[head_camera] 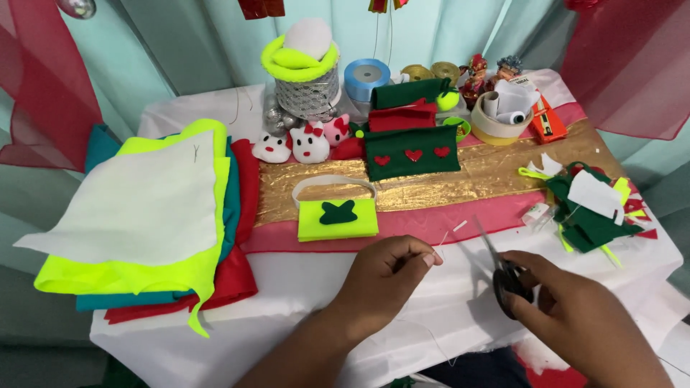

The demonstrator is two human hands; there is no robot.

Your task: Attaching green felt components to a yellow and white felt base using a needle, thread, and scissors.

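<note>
Thread (440, 244) pinched taut in left hand (384, 276), just below yellow pouch (338, 219). Right hand (568, 316) grips scissors (503, 273), blades beside thread. Step: trimming. Next likely needs blades closing squarely across thread.

Craft table: felt sheets (154, 215), ribbon spools (366, 75)

Neon-yellow pouch (338, 220) with green patch, dark green pouch (412, 152) with red hearts, black-handled scissors (507, 276)

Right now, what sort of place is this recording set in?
Probably a home craft table for felt sewing: stacked felt sheets, finished felt pouches, ribbon spools, and scissors in the right hand.
</note>
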